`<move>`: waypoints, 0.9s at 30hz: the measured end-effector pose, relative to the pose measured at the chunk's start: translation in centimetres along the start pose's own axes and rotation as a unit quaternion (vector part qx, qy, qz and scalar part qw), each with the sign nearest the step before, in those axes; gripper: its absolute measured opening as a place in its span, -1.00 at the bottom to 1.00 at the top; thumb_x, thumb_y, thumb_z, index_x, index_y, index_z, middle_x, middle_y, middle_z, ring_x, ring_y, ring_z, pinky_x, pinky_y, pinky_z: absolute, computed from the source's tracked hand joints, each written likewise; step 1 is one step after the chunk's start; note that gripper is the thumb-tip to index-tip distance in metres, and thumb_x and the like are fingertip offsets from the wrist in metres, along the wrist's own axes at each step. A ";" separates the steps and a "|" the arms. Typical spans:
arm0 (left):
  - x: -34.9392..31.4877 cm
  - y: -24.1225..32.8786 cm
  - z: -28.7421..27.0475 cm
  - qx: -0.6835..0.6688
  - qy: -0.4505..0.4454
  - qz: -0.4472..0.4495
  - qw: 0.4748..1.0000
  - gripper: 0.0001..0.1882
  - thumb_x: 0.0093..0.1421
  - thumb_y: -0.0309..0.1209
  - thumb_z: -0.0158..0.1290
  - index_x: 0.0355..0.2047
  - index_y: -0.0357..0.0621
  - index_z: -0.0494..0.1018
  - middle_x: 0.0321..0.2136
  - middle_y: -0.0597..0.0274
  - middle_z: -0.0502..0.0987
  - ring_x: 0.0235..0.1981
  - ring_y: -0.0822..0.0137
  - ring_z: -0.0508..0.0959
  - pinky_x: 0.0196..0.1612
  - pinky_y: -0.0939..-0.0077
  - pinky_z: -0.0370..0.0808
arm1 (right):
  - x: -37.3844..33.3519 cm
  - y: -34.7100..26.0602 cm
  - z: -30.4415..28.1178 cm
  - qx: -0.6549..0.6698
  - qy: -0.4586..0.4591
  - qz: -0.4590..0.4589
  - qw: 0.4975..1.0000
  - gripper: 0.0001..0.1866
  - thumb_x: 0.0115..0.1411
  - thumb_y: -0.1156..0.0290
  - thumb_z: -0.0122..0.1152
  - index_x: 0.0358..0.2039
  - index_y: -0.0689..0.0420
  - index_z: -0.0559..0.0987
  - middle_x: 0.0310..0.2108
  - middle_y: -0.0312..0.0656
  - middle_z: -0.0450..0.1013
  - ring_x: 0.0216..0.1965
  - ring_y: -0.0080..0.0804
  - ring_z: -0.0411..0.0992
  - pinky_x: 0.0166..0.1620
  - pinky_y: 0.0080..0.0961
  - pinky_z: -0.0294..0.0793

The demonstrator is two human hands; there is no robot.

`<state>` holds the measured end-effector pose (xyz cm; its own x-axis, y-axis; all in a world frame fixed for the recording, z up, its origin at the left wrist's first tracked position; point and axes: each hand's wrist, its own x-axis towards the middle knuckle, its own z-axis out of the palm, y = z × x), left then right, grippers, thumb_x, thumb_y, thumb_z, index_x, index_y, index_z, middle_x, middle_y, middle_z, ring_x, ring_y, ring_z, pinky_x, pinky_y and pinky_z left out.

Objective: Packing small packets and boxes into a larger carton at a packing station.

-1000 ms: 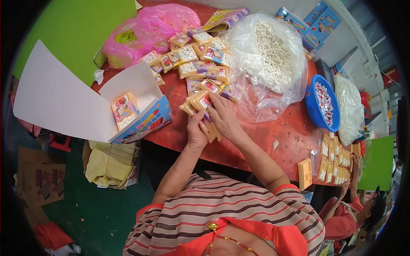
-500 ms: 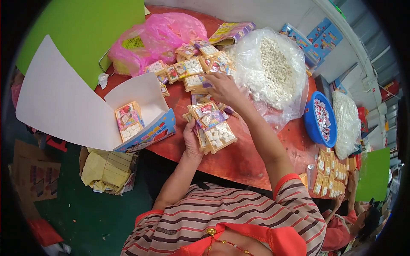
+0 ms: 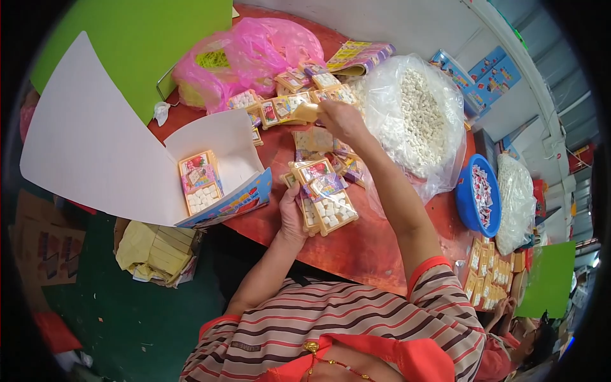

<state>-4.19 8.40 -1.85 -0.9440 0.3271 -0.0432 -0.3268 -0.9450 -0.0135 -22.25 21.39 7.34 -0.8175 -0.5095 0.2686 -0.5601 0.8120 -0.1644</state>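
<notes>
My left hand (image 3: 294, 215) is wrapped round a small stack of candy packs (image 3: 335, 207), shallow yellow trays with white pieces, a strawberry picture and a purple band. Over the pile of similar packs (image 3: 273, 113) further back, my right hand (image 3: 344, 120) grips one pack (image 3: 307, 113), its plain yellowish side showing; its fingertips are partly hidden. To the left stands an open white-lined cardboard box (image 3: 237, 207) with blue printed sides. Packs (image 3: 201, 184) lie inside it, strawberry end away from me. More packs (image 3: 315, 141) lie between my two hands on the red table.
Beyond are a pink plastic bag (image 3: 270, 54) and a big clear bag of white pieces (image 3: 417, 121). At the right stand a blue basin (image 3: 468, 194) of small sachets and rows of packs (image 3: 487, 270), near another person's hands (image 3: 506, 309). A carton with yellow sheets (image 3: 156, 251) is below left.
My right hand has taken a pack from the pile and lifted it, turning its plain side into view. The left hand keeps its stack. The whole view has shifted slightly.
</notes>
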 end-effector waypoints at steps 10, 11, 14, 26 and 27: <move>0.1 -0.5 -0.2 -0.005 0.002 0.009 1.000 -0.41 0.16 -0.13 0.04 0.13 -0.19 0.29 0.06 0.01 0.41 0.06 0.01 0.42 0.15 0.03 0.33 | -8.0 -2.6 -7.8 0.184 -0.020 0.238 0.953 -0.68 0.10 0.24 0.13 -0.33 0.28 0.57 -0.59 -0.21 0.44 -0.52 -0.52 0.36 -0.43 -0.49 0.34; 0.3 -0.8 -0.5 0.016 -0.001 0.014 1.000 -0.41 0.17 -0.13 0.03 0.13 -0.20 0.29 0.05 0.00 0.41 0.06 0.01 0.42 0.15 0.04 0.33 | -9.5 -3.2 -7.7 0.152 -0.008 0.208 0.966 -0.67 0.11 0.22 0.14 -0.33 0.28 0.57 -0.59 -0.13 0.47 -0.54 -0.36 0.42 -0.41 -0.40 0.39; 0.1 -1.8 -0.1 0.069 0.024 0.025 0.997 -0.49 0.19 -0.16 0.00 0.08 -0.16 0.31 -0.04 0.10 0.47 -0.03 0.16 0.47 0.08 0.22 0.40 | -12.6 -7.5 -6.8 0.026 -0.050 0.194 0.979 -0.64 0.12 0.20 0.13 -0.24 0.25 0.55 -0.54 -0.04 0.49 -0.50 -0.13 0.47 -0.35 -0.30 0.44; -2.2 -4.6 1.6 0.208 0.002 0.080 0.975 -0.55 0.13 -0.47 0.01 0.07 -0.13 0.28 -0.14 0.26 0.45 -0.11 0.36 0.49 0.00 0.43 0.44 | -20.5 -7.9 -0.5 0.367 0.089 0.201 0.904 -0.56 0.20 0.30 0.11 0.05 0.22 0.40 -0.03 -0.17 0.38 0.04 -0.40 0.32 0.00 -0.48 0.35; -2.4 -4.7 1.9 0.222 -0.009 0.071 0.972 -0.50 0.11 -0.50 0.02 0.10 -0.12 0.25 -0.12 0.26 0.44 -0.09 0.37 0.47 0.00 0.45 0.44 | -21.0 -7.8 -0.1 0.368 0.092 0.203 0.903 -0.56 0.20 0.30 0.11 0.05 0.22 0.40 -0.03 -0.17 0.38 0.04 -0.40 0.32 0.00 -0.48 0.35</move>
<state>-0.41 12.09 0.20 -0.9804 0.1969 0.0052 -0.1761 -0.8881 0.4246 -0.70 25.76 3.11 -0.9773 -0.1002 0.1866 -0.2118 0.4780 -0.8524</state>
